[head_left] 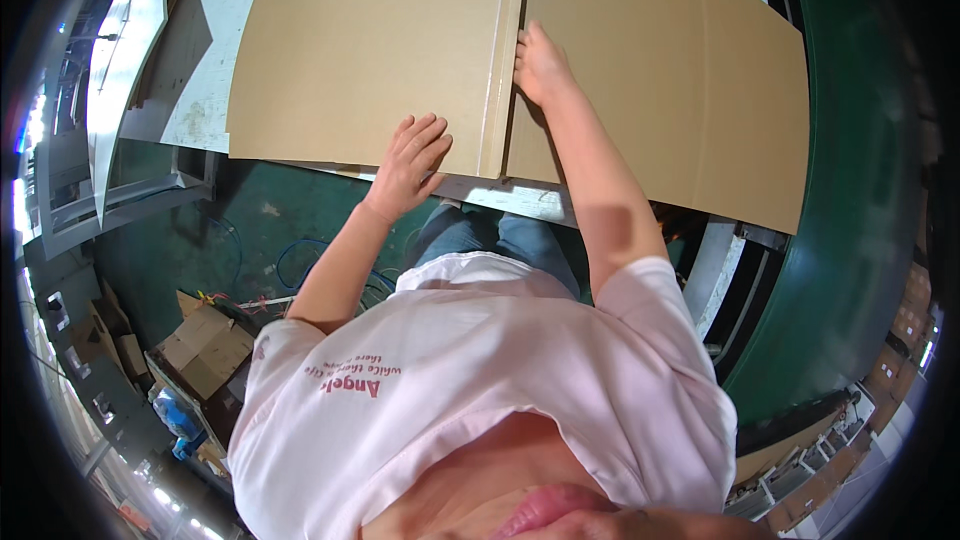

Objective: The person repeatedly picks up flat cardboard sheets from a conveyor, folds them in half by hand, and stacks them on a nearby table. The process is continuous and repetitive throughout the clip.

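Observation:
A large brown cardboard sheet (370, 50) lies in front of me, with a narrow creased strip along its right edge. Beside it, past a dark gap, lies a second cardboard panel (655, 80) with a faint vertical crease. My left hand (410, 162) rests flat near the close edge of the left sheet, its fingers stretched out. Over the gap, my right hand (542, 68) has its fingers bent against the left sheet's right edge, the thumb pointing away from me. Its fingertips are partly hidden at that edge.
A white work surface (225, 15) shows beneath the cardboard at left, near a bent white panel (125, 60). To the right runs a green surface (850, 190). Blue hoses (290, 260) lie on the green floor, close to an open carton (205, 345).

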The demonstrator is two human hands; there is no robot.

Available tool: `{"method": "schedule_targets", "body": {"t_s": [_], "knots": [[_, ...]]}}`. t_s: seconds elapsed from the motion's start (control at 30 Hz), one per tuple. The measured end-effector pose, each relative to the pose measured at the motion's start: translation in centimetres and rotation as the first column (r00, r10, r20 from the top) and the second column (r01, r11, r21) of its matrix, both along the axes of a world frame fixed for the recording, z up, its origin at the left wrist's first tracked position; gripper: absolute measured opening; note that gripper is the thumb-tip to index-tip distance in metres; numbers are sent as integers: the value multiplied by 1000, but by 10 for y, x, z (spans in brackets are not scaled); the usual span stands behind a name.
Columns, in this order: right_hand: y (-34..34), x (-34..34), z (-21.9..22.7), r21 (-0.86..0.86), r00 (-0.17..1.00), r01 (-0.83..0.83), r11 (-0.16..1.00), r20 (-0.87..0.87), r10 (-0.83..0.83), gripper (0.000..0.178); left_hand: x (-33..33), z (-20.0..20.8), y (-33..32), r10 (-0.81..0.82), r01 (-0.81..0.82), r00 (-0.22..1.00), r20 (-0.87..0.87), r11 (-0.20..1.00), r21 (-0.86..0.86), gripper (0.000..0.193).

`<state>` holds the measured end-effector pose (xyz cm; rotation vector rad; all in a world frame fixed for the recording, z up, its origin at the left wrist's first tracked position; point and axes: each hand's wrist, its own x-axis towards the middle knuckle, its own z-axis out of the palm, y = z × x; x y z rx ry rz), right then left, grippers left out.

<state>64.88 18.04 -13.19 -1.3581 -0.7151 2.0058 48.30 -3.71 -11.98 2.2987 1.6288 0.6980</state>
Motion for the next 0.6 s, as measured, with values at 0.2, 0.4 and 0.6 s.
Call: {"method": "schedule_targets", "body": {"t_s": [0.2, 0.4, 0.6], "knots": [[13, -42, -23, -177, 959, 92, 980, -250, -135, 53, 5, 3, -7, 56, -58, 997, 48, 997, 59, 48], [12, -54, -63, -246, 543, -184, 952, -832, -110, 47, 0, 16, -6, 18, -21, 999, 34, 997, 77, 50], [15, -47, -68, -208, 759, -10, 978, -638, -128, 46, -6, 4, 3, 2, 0, 999, -44, 999, 40, 47]]}}
